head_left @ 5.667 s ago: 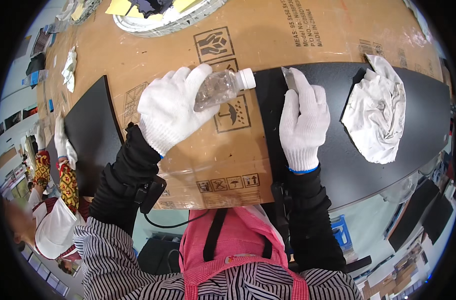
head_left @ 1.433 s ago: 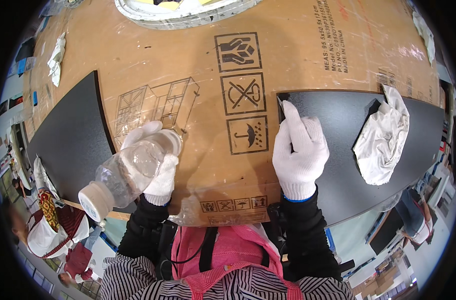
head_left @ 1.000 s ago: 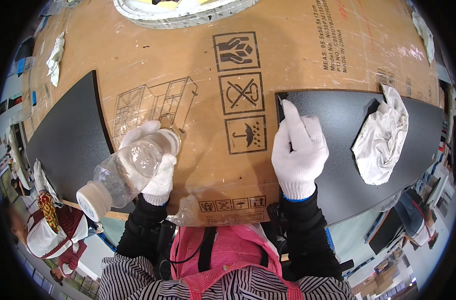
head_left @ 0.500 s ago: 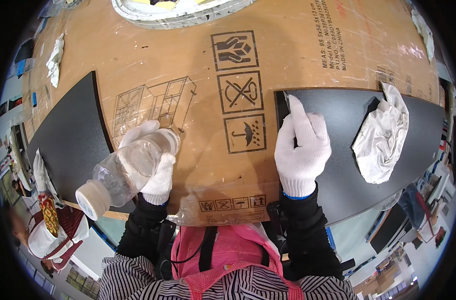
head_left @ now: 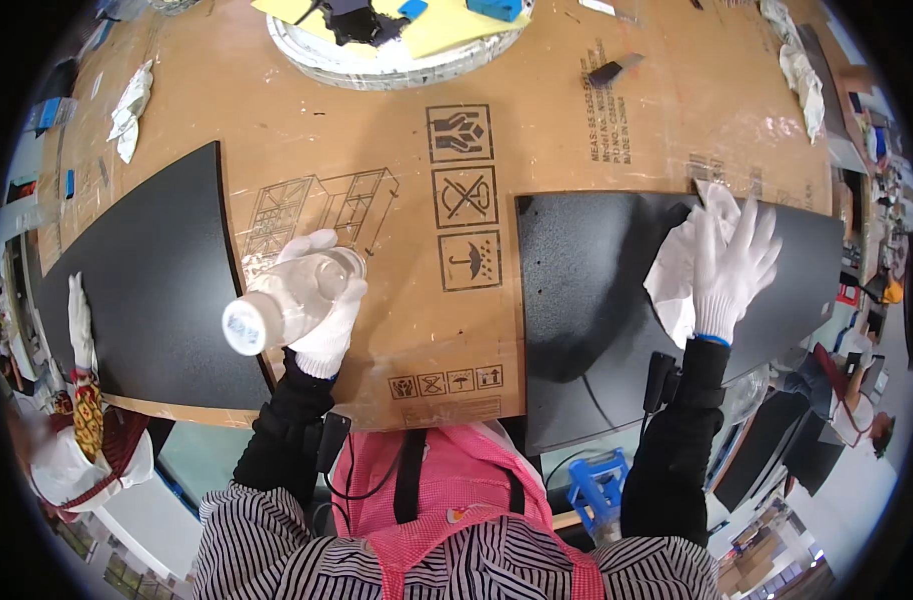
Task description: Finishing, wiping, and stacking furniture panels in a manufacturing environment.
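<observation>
My left hand (head_left: 339, 330), in a white knit glove, is wrapped round a clear plastic bottle (head_left: 302, 292) with a white cap. The bottle is tilted, its cap toward the lower left. On the right, my gloved right hand (head_left: 734, 262) lies with fingers spread over a crumpled white cloth (head_left: 672, 275). Beneath the cloth is a dark grey panel (head_left: 567, 290), which has a wet-looking or shadowed patch left of it. Farther off, a small scraper-like tool with a dark handle (head_left: 605, 73) rests on the cardboard.
Brown cardboard (head_left: 407, 330) covers the table. A second dark panel (head_left: 147, 290) lies at left, where another person's gloved hand (head_left: 81, 320) touches its edge. A round white tub (head_left: 397, 68) with yellow sheets stands at the far side. More white rags (head_left: 132, 110) lie about.
My right hand has let go of the thin-bladed tool, now on the cardboard, and moved right onto the cloth, fingers spreading. The bottle in my left hand has turned slightly.
</observation>
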`<state>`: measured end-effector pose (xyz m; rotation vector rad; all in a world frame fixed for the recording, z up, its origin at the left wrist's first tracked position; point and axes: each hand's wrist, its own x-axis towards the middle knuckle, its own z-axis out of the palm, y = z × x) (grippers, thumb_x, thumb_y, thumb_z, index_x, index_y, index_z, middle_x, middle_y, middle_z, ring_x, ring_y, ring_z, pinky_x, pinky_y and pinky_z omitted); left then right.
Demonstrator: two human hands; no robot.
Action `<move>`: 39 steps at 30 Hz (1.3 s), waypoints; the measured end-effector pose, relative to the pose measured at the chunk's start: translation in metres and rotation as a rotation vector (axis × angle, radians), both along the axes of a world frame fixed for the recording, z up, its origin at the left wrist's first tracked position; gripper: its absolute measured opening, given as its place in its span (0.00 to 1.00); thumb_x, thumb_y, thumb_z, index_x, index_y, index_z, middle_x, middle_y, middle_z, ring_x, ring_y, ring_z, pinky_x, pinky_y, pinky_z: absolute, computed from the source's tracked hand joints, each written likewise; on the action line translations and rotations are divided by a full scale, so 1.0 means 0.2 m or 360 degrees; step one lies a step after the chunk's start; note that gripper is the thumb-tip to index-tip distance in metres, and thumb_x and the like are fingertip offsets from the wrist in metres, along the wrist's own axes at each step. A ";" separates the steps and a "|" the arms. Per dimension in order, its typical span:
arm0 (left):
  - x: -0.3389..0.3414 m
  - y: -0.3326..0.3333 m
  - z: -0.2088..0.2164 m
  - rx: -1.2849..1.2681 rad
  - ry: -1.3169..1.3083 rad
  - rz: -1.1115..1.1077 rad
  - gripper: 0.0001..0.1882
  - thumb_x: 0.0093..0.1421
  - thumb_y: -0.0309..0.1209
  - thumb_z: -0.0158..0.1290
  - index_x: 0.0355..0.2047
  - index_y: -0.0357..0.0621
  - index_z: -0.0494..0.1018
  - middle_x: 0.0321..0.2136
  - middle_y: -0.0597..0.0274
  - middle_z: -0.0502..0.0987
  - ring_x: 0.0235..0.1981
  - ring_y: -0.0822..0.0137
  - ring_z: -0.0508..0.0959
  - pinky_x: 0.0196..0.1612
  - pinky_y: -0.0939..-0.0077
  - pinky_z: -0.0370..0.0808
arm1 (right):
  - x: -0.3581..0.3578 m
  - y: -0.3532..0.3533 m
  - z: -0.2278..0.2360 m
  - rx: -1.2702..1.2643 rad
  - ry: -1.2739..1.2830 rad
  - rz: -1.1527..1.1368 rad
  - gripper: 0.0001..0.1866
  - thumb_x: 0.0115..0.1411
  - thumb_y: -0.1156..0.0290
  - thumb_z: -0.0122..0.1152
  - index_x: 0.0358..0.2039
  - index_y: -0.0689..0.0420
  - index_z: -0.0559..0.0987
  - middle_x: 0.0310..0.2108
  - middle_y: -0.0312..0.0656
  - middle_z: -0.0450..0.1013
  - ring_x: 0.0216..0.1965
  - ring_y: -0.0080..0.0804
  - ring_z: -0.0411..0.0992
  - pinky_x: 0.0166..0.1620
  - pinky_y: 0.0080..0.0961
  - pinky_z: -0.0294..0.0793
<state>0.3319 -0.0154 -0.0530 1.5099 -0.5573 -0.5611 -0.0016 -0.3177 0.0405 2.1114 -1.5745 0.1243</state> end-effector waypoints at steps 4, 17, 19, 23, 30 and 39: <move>-0.01 -0.04 -0.05 -0.0210 0.0401 -0.0022 0.36 0.56 0.17 0.66 0.63 0.43 0.63 0.58 0.49 0.72 0.55 0.61 0.76 0.56 0.60 0.80 | -0.20 0.08 -0.27 0.0202 -0.0528 0.0183 0.27 0.72 0.55 0.52 0.59 0.67 0.76 0.56 0.58 0.74 0.56 0.51 0.74 0.61 0.40 0.71; 0.02 -0.10 0.09 -0.0077 0.0020 0.0236 0.34 0.54 0.14 0.63 0.60 0.41 0.66 0.56 0.52 0.74 0.54 0.63 0.76 0.58 0.62 0.78 | 0.93 0.91 -0.22 0.1665 -0.1532 0.1039 0.25 0.58 0.65 0.65 0.57 0.53 0.75 0.50 0.49 0.74 0.53 0.51 0.73 0.63 0.43 0.69; 0.05 -0.07 0.04 0.0042 0.0014 0.0369 0.34 0.52 0.14 0.64 0.60 0.40 0.67 0.56 0.52 0.74 0.55 0.62 0.76 0.59 0.65 0.76 | 1.00 0.69 -0.03 0.1918 -0.1636 0.0759 0.30 0.63 0.61 0.64 0.63 0.58 0.71 0.57 0.54 0.72 0.59 0.53 0.72 0.62 0.42 0.71; 0.07 -0.03 0.07 0.0036 -0.0123 0.0419 0.35 0.50 0.17 0.67 0.59 0.41 0.69 0.54 0.57 0.75 0.54 0.61 0.77 0.60 0.65 0.75 | 1.24 0.04 0.18 0.1687 -0.1200 0.1176 0.29 0.66 0.48 0.59 0.55 0.60 0.77 0.42 0.54 0.81 0.46 0.53 0.79 0.52 0.44 0.77; -0.08 -0.19 0.07 0.0136 -0.0201 0.0075 0.33 0.58 0.14 0.63 0.63 0.38 0.65 0.55 0.60 0.72 0.53 0.67 0.75 0.61 0.65 0.75 | 1.19 -0.49 -0.07 0.0808 -0.1611 0.0751 0.22 0.56 0.55 0.72 0.45 0.56 0.84 0.43 0.52 0.75 0.45 0.50 0.77 0.51 0.44 0.77; -0.08 -0.09 0.10 0.0428 -0.0980 0.0179 0.27 0.65 0.26 0.62 0.60 0.30 0.66 0.58 0.48 0.75 0.55 0.59 0.76 0.62 0.61 0.74 | -0.45 0.00 0.63 0.2071 -0.2957 0.0951 0.17 0.70 0.66 0.62 0.55 0.58 0.75 0.32 0.34 0.73 0.29 0.18 0.71 0.36 0.19 0.73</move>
